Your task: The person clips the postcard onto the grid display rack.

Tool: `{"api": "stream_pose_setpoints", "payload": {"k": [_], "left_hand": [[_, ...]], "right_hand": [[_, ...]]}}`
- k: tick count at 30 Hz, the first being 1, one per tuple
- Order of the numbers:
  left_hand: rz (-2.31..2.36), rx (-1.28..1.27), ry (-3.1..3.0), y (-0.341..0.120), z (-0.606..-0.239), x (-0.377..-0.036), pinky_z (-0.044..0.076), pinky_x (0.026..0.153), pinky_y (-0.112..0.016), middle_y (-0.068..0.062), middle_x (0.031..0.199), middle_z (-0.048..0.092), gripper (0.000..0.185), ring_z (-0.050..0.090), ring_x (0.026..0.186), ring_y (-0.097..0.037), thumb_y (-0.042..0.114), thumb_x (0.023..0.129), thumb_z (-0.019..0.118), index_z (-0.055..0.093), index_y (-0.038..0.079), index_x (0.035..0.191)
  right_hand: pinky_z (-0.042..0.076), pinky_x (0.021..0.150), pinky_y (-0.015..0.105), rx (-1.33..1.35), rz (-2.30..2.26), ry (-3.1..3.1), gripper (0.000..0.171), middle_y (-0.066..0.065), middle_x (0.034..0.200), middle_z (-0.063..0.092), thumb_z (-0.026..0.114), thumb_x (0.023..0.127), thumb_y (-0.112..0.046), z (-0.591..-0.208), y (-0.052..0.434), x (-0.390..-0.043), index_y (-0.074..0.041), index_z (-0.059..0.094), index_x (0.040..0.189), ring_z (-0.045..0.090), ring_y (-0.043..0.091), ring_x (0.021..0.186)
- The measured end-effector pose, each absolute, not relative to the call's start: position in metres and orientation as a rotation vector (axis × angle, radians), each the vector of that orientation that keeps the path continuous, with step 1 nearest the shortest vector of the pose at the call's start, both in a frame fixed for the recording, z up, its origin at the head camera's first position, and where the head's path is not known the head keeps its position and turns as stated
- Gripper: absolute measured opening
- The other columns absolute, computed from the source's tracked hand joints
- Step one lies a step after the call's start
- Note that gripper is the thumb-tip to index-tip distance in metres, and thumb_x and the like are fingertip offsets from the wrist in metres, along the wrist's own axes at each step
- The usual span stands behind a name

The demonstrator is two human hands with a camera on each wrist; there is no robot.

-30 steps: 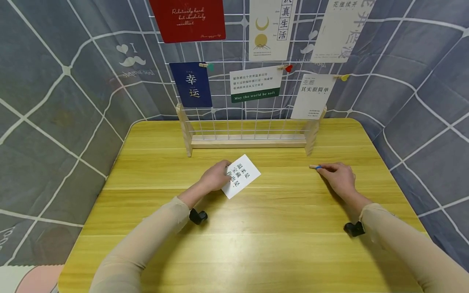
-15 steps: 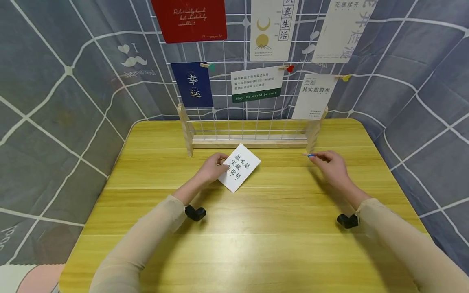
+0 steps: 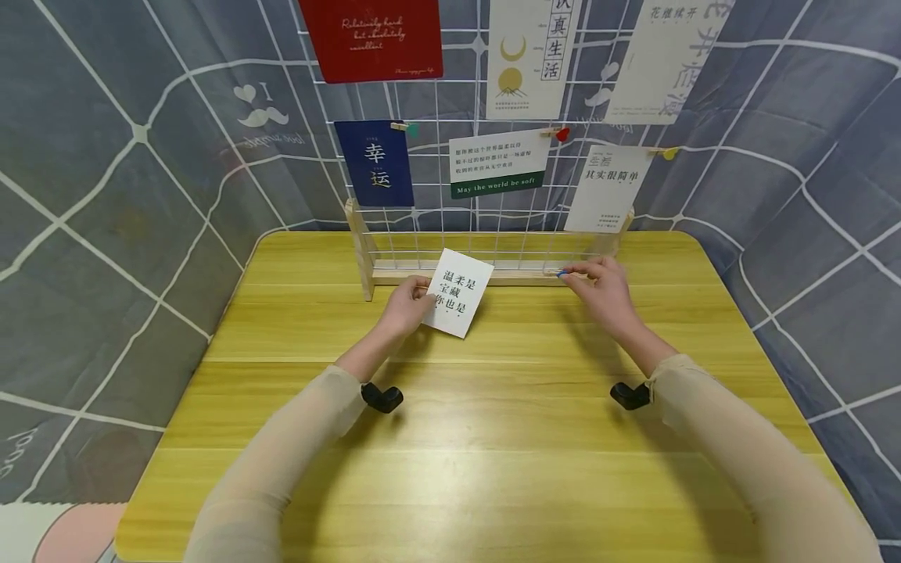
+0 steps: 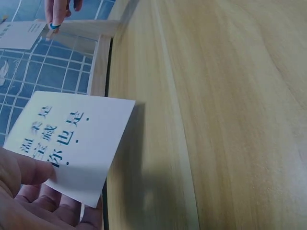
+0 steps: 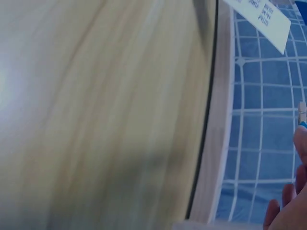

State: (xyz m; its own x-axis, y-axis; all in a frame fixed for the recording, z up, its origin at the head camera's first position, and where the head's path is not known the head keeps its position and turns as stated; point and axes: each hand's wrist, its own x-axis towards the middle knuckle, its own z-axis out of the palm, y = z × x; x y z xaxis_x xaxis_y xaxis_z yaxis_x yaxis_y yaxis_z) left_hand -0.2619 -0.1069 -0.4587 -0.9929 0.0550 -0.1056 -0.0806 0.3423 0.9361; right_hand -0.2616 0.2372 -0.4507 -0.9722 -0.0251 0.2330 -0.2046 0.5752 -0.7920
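From the head view, the left hand (image 3: 404, 306) pinches a white card (image 3: 458, 292) with black writing, holding it up above the yellow table (image 3: 493, 438), just in front of the wire rack (image 3: 486, 234). The right hand (image 3: 604, 288) pinches a small wooden clip (image 3: 561, 273) with a blue tip, close to the rack's wooden base.

In the left wrist view, the thumb and fingers (image 4: 29, 170) squeeze the card's (image 4: 72, 143) lower edge.

In the right wrist view, the fingertips (image 5: 301, 143) hold the clip (image 5: 302, 115) beside the rack's grid (image 5: 259, 143).
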Motion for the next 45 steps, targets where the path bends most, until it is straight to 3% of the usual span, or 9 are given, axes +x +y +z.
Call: {"api": "stream_pose_setpoints", "payload": {"k": [9, 18, 28, 37, 45], "left_hand": [[1.875, -0.067, 2.437, -0.102, -0.457, -0.271, 0.048, 0.09, -0.034, -0.017, 0.118, 0.066, 0.031, 0.061, 0.107, -0.027, 0.008, 0.103, 0.055, 0.055, 0.0, 0.132], [1.945, -0.075, 2.448, -0.094, -0.455, -0.278, 0.048, 0.085, -0.032, -0.017, 0.116, 0.064, 0.029, 0.06, 0.106, -0.026, 0.007, 0.104, 0.054, 0.055, -0.003, 0.131], [1.998, -0.076, 2.472, -0.095, -0.454, -0.288, 0.049, 0.084, -0.034, -0.018, 0.114, 0.062, 0.027, 0.057, 0.104, -0.026, 0.004, 0.102, 0.057, 0.059, -0.004, 0.128], [2.103, -0.129, 2.451, -0.097, -0.453, -0.302, 0.044, 0.079, -0.026, -0.012, 0.111, 0.061, 0.027, 0.053, 0.099, -0.02, 0.006, 0.102, 0.058, 0.06, -0.001, 0.128], [2.204, -0.174, 2.391, -0.099, -0.452, -0.31, 0.045, 0.086, -0.026, -0.012, 0.117, 0.059, 0.029, 0.053, 0.105, -0.019, 0.007, 0.103, 0.059, 0.058, -0.001, 0.131]], "right_hand": [[0.035, 0.088, 0.041, 0.263, 1.286, -2.599, 0.03, 0.015, 0.112, 0.049, 0.065, 0.103, -0.024, -0.438, 0.213, -0.279, 0.0, 0.07, 0.121, 0.042, 0.031, 0.101], [0.034, 0.084, 0.038, 0.274, 1.236, -2.52, 0.024, 0.012, 0.101, 0.045, 0.067, 0.102, -0.021, -0.426, 0.195, -0.291, -0.001, 0.073, 0.113, 0.038, 0.028, 0.096], [0.032, 0.084, 0.037, 0.224, 1.231, -2.498, 0.021, 0.008, 0.101, 0.045, 0.068, 0.101, -0.022, -0.415, 0.178, -0.301, -0.004, 0.074, 0.111, 0.039, 0.026, 0.097], [0.035, 0.085, 0.04, 0.221, 1.168, -2.497, 0.023, 0.008, 0.104, 0.047, 0.068, 0.101, -0.025, -0.403, 0.154, -0.308, -0.006, 0.074, 0.112, 0.041, 0.027, 0.101], [0.039, 0.088, 0.04, 0.192, 1.18, -2.504, 0.025, 0.008, 0.111, 0.049, 0.067, 0.101, -0.029, -0.397, 0.134, -0.314, -0.009, 0.075, 0.114, 0.043, 0.026, 0.103]]}}
